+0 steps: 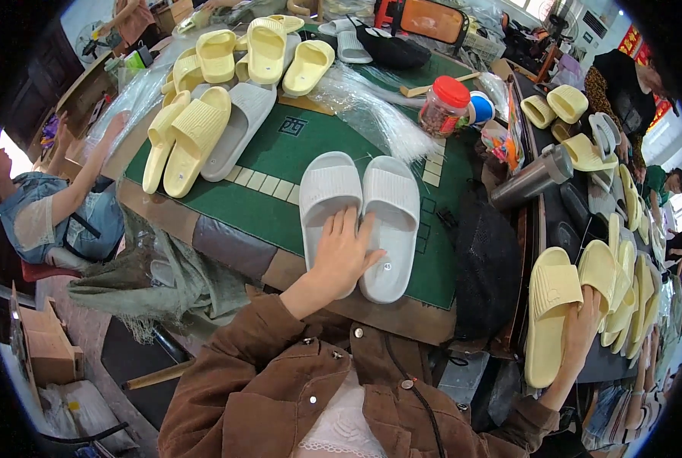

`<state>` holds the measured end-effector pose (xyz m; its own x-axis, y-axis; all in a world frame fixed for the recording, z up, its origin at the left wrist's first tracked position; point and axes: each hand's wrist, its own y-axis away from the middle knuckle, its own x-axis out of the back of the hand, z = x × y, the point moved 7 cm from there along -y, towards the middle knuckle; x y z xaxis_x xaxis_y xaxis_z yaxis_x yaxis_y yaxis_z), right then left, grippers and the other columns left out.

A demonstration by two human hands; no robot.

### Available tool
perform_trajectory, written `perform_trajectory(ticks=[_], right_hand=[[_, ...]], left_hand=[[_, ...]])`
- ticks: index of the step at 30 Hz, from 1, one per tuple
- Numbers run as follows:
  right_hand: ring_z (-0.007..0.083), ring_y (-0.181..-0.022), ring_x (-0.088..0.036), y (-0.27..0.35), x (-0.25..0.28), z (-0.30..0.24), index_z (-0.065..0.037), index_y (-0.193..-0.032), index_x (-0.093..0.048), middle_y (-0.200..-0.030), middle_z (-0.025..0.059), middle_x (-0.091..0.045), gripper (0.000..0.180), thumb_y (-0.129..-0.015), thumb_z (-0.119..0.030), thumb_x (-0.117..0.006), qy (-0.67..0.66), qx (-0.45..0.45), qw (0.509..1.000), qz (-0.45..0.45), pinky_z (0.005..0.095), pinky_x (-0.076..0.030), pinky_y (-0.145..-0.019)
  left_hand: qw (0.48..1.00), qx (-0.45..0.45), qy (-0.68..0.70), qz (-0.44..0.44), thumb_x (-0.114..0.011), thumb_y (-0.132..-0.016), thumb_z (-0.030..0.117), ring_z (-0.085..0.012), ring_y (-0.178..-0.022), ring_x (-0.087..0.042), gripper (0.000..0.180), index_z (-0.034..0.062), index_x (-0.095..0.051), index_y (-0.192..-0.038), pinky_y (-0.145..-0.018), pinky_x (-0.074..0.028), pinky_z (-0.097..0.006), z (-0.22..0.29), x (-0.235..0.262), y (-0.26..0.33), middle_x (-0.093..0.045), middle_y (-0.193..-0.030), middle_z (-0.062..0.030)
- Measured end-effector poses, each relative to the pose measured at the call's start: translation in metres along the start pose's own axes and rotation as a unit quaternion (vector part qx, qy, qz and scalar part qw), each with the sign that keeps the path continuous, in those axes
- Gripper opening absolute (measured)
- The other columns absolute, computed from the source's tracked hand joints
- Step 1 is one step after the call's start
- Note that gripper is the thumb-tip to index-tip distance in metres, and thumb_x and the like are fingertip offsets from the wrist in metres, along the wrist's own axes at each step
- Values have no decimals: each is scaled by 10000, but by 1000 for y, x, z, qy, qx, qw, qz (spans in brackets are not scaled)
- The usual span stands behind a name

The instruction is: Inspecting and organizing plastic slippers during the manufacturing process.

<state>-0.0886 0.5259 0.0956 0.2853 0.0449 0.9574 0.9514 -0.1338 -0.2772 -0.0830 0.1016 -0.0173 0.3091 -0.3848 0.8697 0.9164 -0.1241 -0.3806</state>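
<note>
Below us, the green table (pixel 280 164) carries a pair of grey slippers (pixel 360 206) lying side by side near its front edge, with yellow slippers (pixel 196 133) heaped farther back. Our left hand (pixel 343 256) lies flat and open across the grey pair, gripping nothing, while our right hand (pixel 581 328) closes around a yellow slipper (pixel 551 305) beside the table's right edge.

2 slippers (pixel 360 221) (side by side) on table (pixel 272 164).

L hand (pixel 343 256) flat, palm down, fingers spread; R hand (pixel 583 330) out to side, fingers curled in grip
</note>
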Motion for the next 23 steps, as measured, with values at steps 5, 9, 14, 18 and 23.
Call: perform_trajectory(ticks=[5, 9, 14, 18, 23], right_hand=[[411, -1199, -410, 4, -5, 14, 19, -1244, -460, -1305, 222, -445, 421, -824, -6, -478, 6, 13, 998, 58, 444, -352, -974], [405, -1215, -402, 5, -6, 13, 20, -1240, -468, -1310, 214, -449, 415, -826, 0, -465, -9, 19, 997, 75, 435, -340, -994], [401, -1231, -392, 4, -6, 9, 28, -1239, -472, -1335, 216, -434, 414, -826, -1, -471, -23, -10, 999, 40, 429, -330, -1012], [402, -1231, -393, 4, -7, 15, 34, -1241, -467, -1334, 221, -436, 419, -823, 4, -476, -11, 5, 998, 70, 426, -331, -1011], [400, -1238, -389, 6, -8, 13, 33, -1245, -467, -1350, 220, -426, 418, -830, -4, -485, -6, 2, 997, 83, 423, -334, -1010]], left_hand=[[999, 10, 15, 28, -636, -821, 255, -392, -1147, -433, 544, -21, -454, -1253, -953, -353, -470, -6, 7, 2, -438, -1240, -254], [996, 38, 43, 65, -615, -828, 204, -360, -1135, -444, 422, -39, -529, -1162, -944, -351, -441, -20, 27, 9, -481, -1220, -198], [987, 54, 8, 149, -580, -820, 174, -346, -1054, -478, 307, -34, -583, -1046, -889, -367, -445, -47, 86, 1, -530, -1190, -186], [962, 54, -1, 268, -559, -835, 140, -379, -1056, -537, 281, -59, -610, -1027, -941, -393, -430, -98, 146, -19, -577, -1154, -224], [933, 110, -74, 335, -563, -864, 185, -358, -1129, -526, 321, -46, -617, -1081, -990, -383, -398, -203, 222, -63, -562, -1196, -237]])
